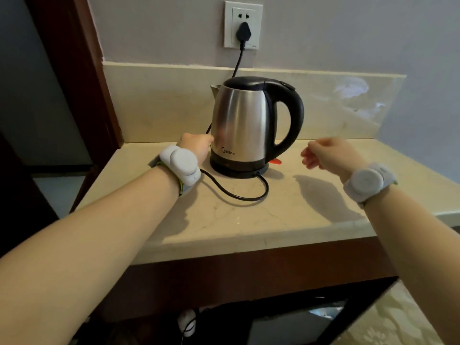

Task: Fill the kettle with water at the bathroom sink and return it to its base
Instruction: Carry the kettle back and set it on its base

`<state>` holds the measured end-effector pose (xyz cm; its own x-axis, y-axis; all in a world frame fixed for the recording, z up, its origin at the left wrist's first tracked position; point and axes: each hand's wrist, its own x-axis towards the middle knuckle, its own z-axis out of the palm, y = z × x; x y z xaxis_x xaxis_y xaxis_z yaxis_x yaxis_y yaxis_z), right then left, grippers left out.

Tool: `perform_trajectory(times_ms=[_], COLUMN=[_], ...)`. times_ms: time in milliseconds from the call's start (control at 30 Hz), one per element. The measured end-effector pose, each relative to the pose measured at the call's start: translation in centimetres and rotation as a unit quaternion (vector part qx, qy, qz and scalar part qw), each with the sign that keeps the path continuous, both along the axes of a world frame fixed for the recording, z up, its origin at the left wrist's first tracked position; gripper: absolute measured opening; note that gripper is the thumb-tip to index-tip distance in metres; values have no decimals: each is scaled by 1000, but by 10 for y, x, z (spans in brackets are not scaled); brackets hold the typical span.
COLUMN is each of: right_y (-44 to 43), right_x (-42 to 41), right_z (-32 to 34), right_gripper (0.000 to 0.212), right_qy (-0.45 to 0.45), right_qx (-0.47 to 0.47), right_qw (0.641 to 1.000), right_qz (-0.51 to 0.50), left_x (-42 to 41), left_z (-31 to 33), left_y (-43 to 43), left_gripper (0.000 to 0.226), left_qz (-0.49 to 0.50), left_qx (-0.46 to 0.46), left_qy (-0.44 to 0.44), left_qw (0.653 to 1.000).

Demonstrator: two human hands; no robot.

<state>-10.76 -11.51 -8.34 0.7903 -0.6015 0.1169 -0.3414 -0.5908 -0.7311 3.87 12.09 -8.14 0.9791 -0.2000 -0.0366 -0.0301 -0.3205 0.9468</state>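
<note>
Nearest the camera, two bare forearms reach over the front edge of the beige marble worktop [249,220], each wrist wearing a pale grey round band. The left hand [195,148] sits low beside the kettle's left flank, its fingers hidden behind the wrist and the back of the hand, so I cannot tell whether they touch or grip the steel. The right hand [328,153] hovers off to the right of the handle, apart from it, its fingers [308,159] loosely curled and holding nothing. Between them stands the brushed stainless-steel electric kettle [240,120] with black lid shut, black loop handle [295,115] turned right and spout left; its contents cannot be seen. It rests upright on its round black base [239,170], with an orange switch tab [275,161] showing at the foot. A black power cord [239,195] loops forward across the worktop, then rises behind the kettle to a black plug [243,32] in the white wall socket [242,11].
</note>
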Motion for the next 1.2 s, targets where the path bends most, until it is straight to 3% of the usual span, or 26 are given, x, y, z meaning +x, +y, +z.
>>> perform_trajectory(times_ms=[167,300,367,500,667,800,1200], right_y=[13,17,18,22,24,22,20], right_x=[-13,-10,-11,-9,0,2,0], right_z=[-13,-23,-24,-18,-22,-28,-34], right_gripper=[23,45,55,59,59,60,57], right_qy=[21,49,56,87,110,109,104], right_qx=[-28,-6,8,-23,-82,-114,-151], right_qw=[998,997,996,993,987,984,980], right_qz=[60,65,69,78,77,79,72], left_x=[-29,-39,-44,-51,-48,-44,-41], left_z=[-18,-29,-32,-38,-41,-45,-48], left_y=[5,11,14,23,23,23,24], left_gripper=[17,21,11,48,34,50,45], left_qz=[-14,-36,-50,-45,-40,-25,-25], left_qx=[46,122,172,243,242,227,214], left_qy=[8,-20,-37,-65,-65,-56,-62], left_qw=[999,992,983,967,967,972,975])
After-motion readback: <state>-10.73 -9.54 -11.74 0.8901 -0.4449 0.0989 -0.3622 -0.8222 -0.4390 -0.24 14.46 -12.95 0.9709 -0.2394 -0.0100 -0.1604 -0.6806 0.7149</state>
